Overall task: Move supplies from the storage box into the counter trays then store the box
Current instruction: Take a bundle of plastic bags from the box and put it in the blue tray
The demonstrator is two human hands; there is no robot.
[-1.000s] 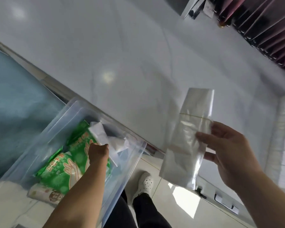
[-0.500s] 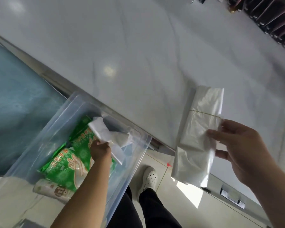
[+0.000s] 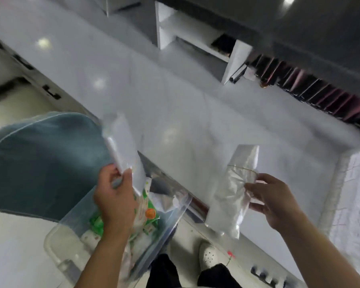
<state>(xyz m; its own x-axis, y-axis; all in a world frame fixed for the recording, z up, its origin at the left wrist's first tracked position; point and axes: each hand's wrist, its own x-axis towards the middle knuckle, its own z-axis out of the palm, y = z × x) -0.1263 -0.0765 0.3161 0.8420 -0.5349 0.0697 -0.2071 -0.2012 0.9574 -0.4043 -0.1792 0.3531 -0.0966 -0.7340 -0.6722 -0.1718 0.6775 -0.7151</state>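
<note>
Hands work apart in the head view, each clamped on its own supply. The left hand (image 3: 112,196) pinches a flat white packet (image 3: 123,146) by its lower end, lifted clear above the clear storage box (image 3: 170,217) directly beneath it, probably so it can pass over the box wall toward the bench (image 3: 175,96). The right hand (image 3: 272,202) grips a banded bundle of clear plastic bags (image 3: 231,196) at its side, held upright over the bench edge, seemingly parked there so both items travel together. Below the left hand, green glove packs (image 3: 97,222) lie in the box, so unloading looks unfinished. Beyond both hands, a white shelf unit (image 3: 166,23) stands at the far side; motion blur hides any trays.
</note>
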